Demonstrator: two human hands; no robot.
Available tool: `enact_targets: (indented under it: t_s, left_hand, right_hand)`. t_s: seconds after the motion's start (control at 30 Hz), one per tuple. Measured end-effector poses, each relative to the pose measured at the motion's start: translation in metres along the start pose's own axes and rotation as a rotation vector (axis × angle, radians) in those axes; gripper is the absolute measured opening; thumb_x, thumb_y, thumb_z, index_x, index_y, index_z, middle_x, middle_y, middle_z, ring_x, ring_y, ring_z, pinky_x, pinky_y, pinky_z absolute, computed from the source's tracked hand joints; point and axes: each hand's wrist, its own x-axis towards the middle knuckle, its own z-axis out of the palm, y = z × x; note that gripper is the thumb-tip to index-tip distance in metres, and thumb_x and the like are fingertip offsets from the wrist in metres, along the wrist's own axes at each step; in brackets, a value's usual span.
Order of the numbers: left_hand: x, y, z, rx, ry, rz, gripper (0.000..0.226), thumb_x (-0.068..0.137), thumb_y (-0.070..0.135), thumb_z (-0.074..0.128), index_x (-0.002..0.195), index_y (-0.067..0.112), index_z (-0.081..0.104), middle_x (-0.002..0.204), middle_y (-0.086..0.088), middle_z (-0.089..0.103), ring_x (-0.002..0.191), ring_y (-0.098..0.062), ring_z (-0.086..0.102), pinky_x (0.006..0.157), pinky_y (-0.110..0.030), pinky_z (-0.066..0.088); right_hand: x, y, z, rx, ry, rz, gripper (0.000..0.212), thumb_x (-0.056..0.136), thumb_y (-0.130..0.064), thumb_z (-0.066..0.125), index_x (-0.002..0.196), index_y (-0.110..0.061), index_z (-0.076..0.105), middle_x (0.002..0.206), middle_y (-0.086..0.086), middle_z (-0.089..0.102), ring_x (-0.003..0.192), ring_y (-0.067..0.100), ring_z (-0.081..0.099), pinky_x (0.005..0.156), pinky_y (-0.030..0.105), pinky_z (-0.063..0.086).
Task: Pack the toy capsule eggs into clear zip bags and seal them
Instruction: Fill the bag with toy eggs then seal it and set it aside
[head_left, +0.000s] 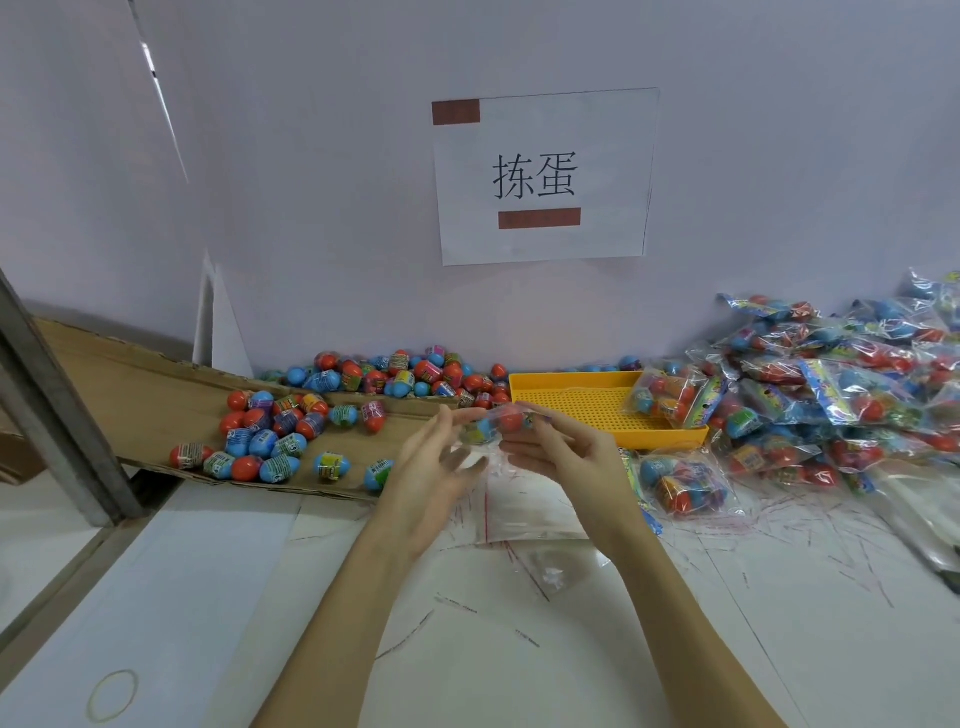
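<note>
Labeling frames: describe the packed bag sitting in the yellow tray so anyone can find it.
Find the yellow tray below the wall sign. One packed bag leans over its right end. It alone rests in the tray; the other bags lie heaped on the table to the right.
</note>
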Motion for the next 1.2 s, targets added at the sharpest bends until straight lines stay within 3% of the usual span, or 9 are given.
enact_targets:
  t_s: [0.17,0.27,0.4,0.5,0.63,0.77,0.87,1.0,1.2]
  left_hand:
    - [0.003,-0.003,0.004,-0.172,0.075,-0.006,0.029,0.106,0.013,0.052,0.132,0.01,0.065,0.129,-0.012,0.071,0.116,-0.024,0.071,0.086,-0.031,0.062]
    - [0.003,-0.003,0.001,-0.231,0.013,-0.034,0.06,0.093,-0.005,0.062,0.146,0.02,0.051,0.136,-0.009,0.067,0.119,-0.023,0.07,0.088,-0.032,0.061]
    - [0.003,0.001,-0.002,-0.18,-0.078,-0.033,0.052,0.094,-0.014,0.053,0.142,0.006,0.055,0.129,-0.014,0.071,0.118,-0.024,0.07,0.09,-0.029,0.061]
    - [0.002,0.002,-0.001,-0.112,-0.126,0.0,0.044,0.096,-0.011,0.053,0.135,0.007,0.063,0.127,-0.011,0.072,0.118,-0.023,0.07,0.086,-0.026,0.06]
    - [0.001,0.001,0.005,-0.089,-0.027,0.016,0.041,0.088,0.024,0.073,0.126,0.009,0.068,0.119,-0.007,0.076,0.108,-0.019,0.074,0.08,-0.025,0.061]
    - [0.003,-0.006,0.005,-0.063,0.113,-0.002,0.024,0.091,0.022,0.074,0.112,0.01,0.073,0.094,-0.002,0.079,0.08,-0.009,0.074,0.064,-0.019,0.057]
    - [0.007,-0.007,0.002,-0.073,0.173,-0.035,0.014,0.094,0.013,0.07,0.107,0.009,0.075,0.095,-0.005,0.078,0.088,-0.012,0.073,0.071,-0.024,0.056]
    - [0.01,-0.004,-0.003,-0.162,0.239,-0.091,0.014,0.093,0.008,0.069,0.105,0.005,0.075,0.105,-0.014,0.075,0.101,-0.024,0.071,0.079,-0.033,0.057]
    - [0.008,-0.007,-0.008,0.13,0.236,0.066,0.006,0.093,0.019,0.075,0.099,0.019,0.076,0.1,-0.001,0.078,0.097,-0.015,0.074,0.068,-0.025,0.057]
  right_hand:
    - [0.001,-0.004,0.0,0.1,0.036,0.039,0.042,0.104,-0.039,0.052,0.104,-0.005,0.077,0.102,0.005,0.078,0.098,0.018,0.075,0.081,0.029,0.061]
    - [0.002,0.003,-0.001,0.029,0.097,0.043,0.029,0.094,-0.03,0.071,0.099,-0.003,0.063,0.102,0.018,0.073,0.097,0.032,0.074,0.084,0.04,0.062]
    - [0.004,0.004,-0.004,0.097,0.068,0.151,0.058,0.079,-0.042,0.08,0.123,-0.023,0.048,0.095,0.009,0.077,0.091,0.023,0.076,0.07,0.034,0.063]
    - [0.007,0.008,-0.007,-0.073,0.081,0.135,0.041,0.079,-0.067,0.065,0.111,-0.042,0.068,0.092,-0.006,0.077,0.093,0.014,0.075,0.079,0.039,0.062]
    - [0.005,0.008,-0.008,-0.081,0.124,0.087,0.03,0.085,-0.057,0.069,0.084,-0.03,0.08,0.086,0.011,0.076,0.09,0.034,0.072,0.068,0.036,0.06]
    - [0.004,0.009,-0.006,-0.182,0.151,0.091,0.066,0.082,-0.062,0.071,0.088,0.004,0.074,0.087,0.028,0.071,0.088,0.046,0.067,0.072,0.056,0.057]
    - [0.003,0.006,-0.007,-0.221,0.138,0.104,0.05,0.086,-0.061,0.064,0.079,-0.014,0.081,0.078,0.013,0.076,0.077,0.032,0.074,0.071,0.047,0.06]
    - [0.001,0.007,-0.006,-0.488,0.043,-0.065,0.067,0.089,-0.067,0.048,0.075,-0.007,0.074,0.07,0.025,0.068,0.063,0.042,0.065,0.058,0.05,0.053]
    - [0.005,0.016,-0.008,-0.5,-0.016,-0.094,0.042,0.106,-0.029,0.051,0.089,0.001,0.076,0.084,0.02,0.073,0.079,0.039,0.067,0.067,0.051,0.057]
